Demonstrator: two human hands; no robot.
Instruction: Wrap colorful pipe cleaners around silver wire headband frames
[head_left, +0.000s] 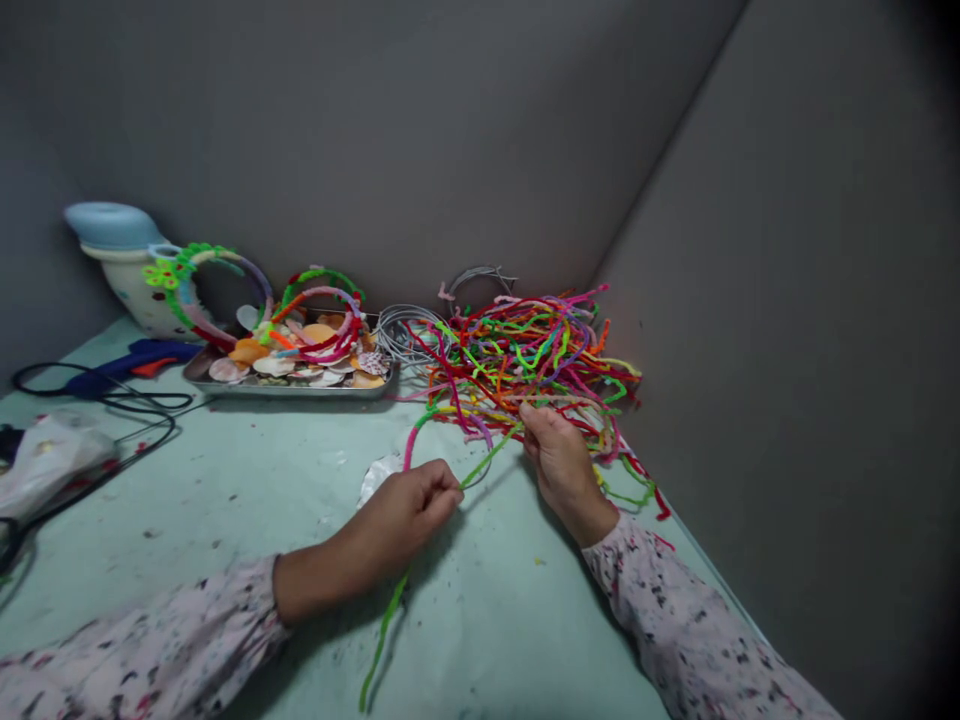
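My left hand (416, 505) is closed on a wire ring (411, 440) partly wrapped in pink, yellow and purple pipe cleaner; a stretch on its right side shows bare wire. A green pipe cleaner (491, 457) runs taut from the left fingers to my right hand (559, 460), which pinches its upper end. The other end of this green strand hangs below the left hand over the table. The exact spot where strand and ring meet is hidden by the left fingers. Behind the right hand lies a tangled heap of colourful pipe cleaners (525, 345).
A metal tray (300, 391) holds seashells, with wrapped rings (262, 285) on top. Coiled wire (412, 335) sits beside it. At left are a blue glue gun (127, 365), a black cord (169, 425), a plastic bag (60, 460) and a blue-topped container (142, 280). Grey walls border the table.
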